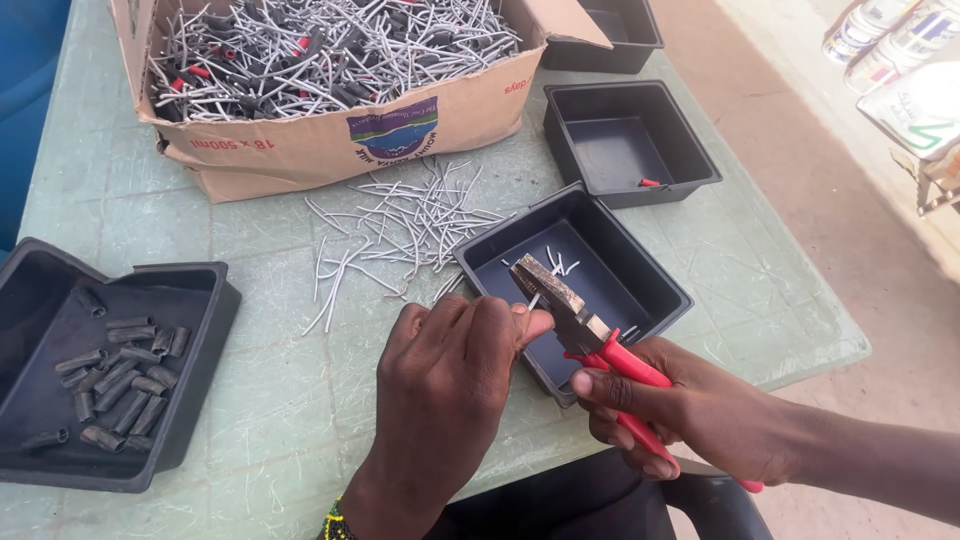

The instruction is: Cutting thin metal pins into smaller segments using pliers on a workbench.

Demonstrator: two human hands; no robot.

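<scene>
Head view: tray of dark sleeves [110, 385] far left, loose wires [400, 235] mid-table; left hand [450, 375] pinches a short wire piece to the pliers [575, 320], right hand [690, 410] clamped on red handles, over the black tray [660, 290] — steady squeeze advisable

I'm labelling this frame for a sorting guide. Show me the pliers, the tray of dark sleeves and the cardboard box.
pliers [560, 300]: head view, on the metal jaw head.
tray of dark sleeves [205, 330]: head view, on its right wall.
cardboard box [300, 145]: head view, on the front wall.
</scene>
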